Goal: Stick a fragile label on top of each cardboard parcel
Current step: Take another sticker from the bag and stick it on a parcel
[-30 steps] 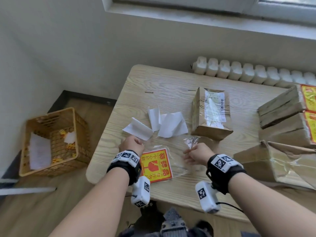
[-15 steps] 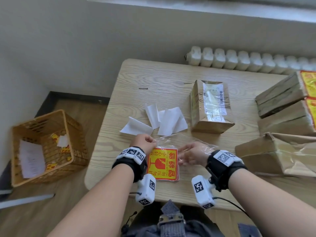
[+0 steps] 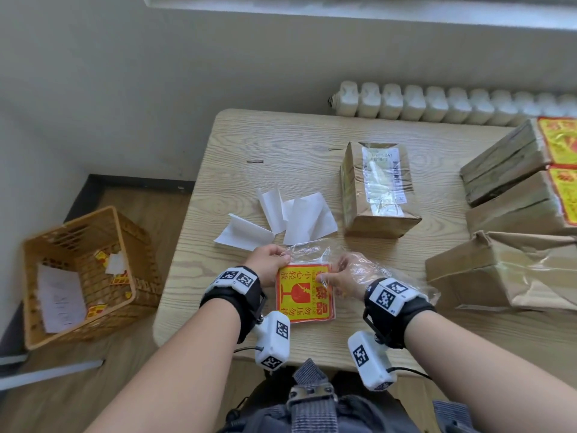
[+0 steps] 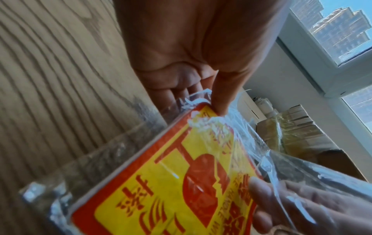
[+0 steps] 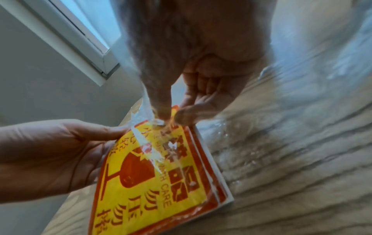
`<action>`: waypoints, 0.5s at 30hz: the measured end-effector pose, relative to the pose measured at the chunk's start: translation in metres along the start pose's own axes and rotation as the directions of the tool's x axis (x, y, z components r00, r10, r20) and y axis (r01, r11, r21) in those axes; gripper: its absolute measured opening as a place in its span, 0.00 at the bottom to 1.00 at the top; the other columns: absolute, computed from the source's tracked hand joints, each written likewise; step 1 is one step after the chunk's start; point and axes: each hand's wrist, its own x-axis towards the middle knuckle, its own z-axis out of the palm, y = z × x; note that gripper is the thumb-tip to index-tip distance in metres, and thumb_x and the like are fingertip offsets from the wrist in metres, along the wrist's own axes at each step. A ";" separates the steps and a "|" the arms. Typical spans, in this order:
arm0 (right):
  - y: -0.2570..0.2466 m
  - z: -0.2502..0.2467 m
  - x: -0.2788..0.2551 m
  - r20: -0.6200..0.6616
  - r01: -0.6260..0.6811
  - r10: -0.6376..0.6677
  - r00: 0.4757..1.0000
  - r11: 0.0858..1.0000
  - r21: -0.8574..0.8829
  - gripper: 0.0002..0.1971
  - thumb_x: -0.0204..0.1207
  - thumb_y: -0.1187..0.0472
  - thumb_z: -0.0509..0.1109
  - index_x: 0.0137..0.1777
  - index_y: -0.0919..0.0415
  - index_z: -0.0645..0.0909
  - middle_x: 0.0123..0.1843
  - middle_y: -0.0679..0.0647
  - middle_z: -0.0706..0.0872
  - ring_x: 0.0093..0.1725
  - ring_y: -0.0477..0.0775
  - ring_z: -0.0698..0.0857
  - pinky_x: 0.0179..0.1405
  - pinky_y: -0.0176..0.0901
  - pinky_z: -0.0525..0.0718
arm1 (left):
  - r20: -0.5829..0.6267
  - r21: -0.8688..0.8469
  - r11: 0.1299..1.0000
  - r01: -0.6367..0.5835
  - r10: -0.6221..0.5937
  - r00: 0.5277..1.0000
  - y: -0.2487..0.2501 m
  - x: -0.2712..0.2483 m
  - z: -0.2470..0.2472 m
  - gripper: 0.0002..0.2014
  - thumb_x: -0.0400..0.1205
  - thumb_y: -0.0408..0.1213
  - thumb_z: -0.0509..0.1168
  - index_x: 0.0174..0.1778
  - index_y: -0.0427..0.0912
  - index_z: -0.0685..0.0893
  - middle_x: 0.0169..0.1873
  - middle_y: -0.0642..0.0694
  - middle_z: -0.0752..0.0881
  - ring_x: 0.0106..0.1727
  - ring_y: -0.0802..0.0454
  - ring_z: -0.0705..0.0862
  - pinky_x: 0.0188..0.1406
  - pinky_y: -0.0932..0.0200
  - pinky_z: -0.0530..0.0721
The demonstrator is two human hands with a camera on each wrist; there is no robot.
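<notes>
A stack of yellow-and-red fragile labels (image 3: 304,295) lies in a clear plastic bag (image 3: 307,250) near the table's front edge. My left hand (image 3: 282,260) pinches the bag and the stack's far left corner, thumb on top (image 4: 220,101). My right hand (image 3: 324,275) is inside the bag, which drapes over its wrist. Its thumb and forefinger (image 5: 164,111) pinch the far edge of the top label (image 5: 153,179). A brown cardboard parcel (image 3: 377,189) with a white shipping slip stands behind them. Two parcels at the right each carry a fragile label (image 3: 559,142) (image 3: 566,195).
White backing papers (image 3: 299,220) lie just beyond my hands. A large crumpled parcel (image 3: 505,270) sits at my right. An orange basket (image 3: 84,276) with paper scraps stands on the floor to the left. A white radiator (image 3: 452,104) runs behind the table (image 3: 249,139).
My right hand let go of the bag's crumpled end and slid inside the bag onto the labels. My left hand moved in to the stack's corner.
</notes>
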 end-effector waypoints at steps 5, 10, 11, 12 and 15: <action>0.004 0.004 0.002 0.073 -0.013 0.006 0.997 0.995 0.100 0.22 0.37 0.28 0.80 0.31 0.33 0.84 0.35 0.52 0.87 0.36 0.45 0.89 0.40 0.44 0.91 | 0.019 -0.019 1.000 -0.007 0.008 1.000 0.000 -0.003 -0.003 0.10 0.86 0.32 0.60 0.39 0.45 0.79 0.35 0.45 0.82 0.36 0.51 0.82 0.39 0.56 0.84; -0.042 0.017 -0.055 0.117 0.087 -0.136 0.984 0.932 0.352 0.18 0.78 0.83 0.59 0.32 0.63 0.68 0.22 0.54 0.81 0.15 0.39 0.82 0.15 0.29 0.79 | 0.035 -0.015 1.000 -0.015 0.015 0.999 0.003 -0.004 -0.005 0.10 0.86 0.32 0.59 0.38 0.45 0.78 0.35 0.46 0.81 0.38 0.49 0.82 0.41 0.56 0.83; -0.042 0.020 -0.055 0.097 0.108 -0.154 0.983 0.922 0.372 0.17 0.76 0.83 0.59 0.33 0.63 0.69 0.23 0.55 0.82 0.17 0.39 0.83 0.18 0.30 0.81 | 0.037 -0.016 1.000 -0.018 0.018 0.999 0.003 -0.004 -0.005 0.10 0.86 0.32 0.59 0.38 0.45 0.78 0.35 0.47 0.81 0.37 0.49 0.82 0.40 0.57 0.83; -0.041 0.020 -0.054 0.112 0.105 -0.163 0.980 0.909 0.403 0.16 0.74 0.83 0.59 0.32 0.63 0.72 0.20 0.54 0.83 0.19 0.39 0.84 0.20 0.31 0.83 | 0.042 -0.022 1.000 -0.018 0.019 0.999 0.004 -0.005 -0.004 0.10 0.86 0.32 0.59 0.39 0.45 0.78 0.35 0.46 0.81 0.36 0.50 0.81 0.37 0.58 0.83; -0.032 0.015 -0.048 0.102 0.075 -0.135 0.986 0.890 0.450 0.18 0.76 0.84 0.58 0.30 0.64 0.71 0.13 0.51 0.80 0.17 0.41 0.83 0.16 0.29 0.79 | 0.047 -0.041 0.999 -0.026 0.028 0.998 0.005 -0.005 -0.005 0.11 0.86 0.31 0.59 0.39 0.45 0.78 0.34 0.46 0.81 0.33 0.52 0.81 0.28 0.63 0.83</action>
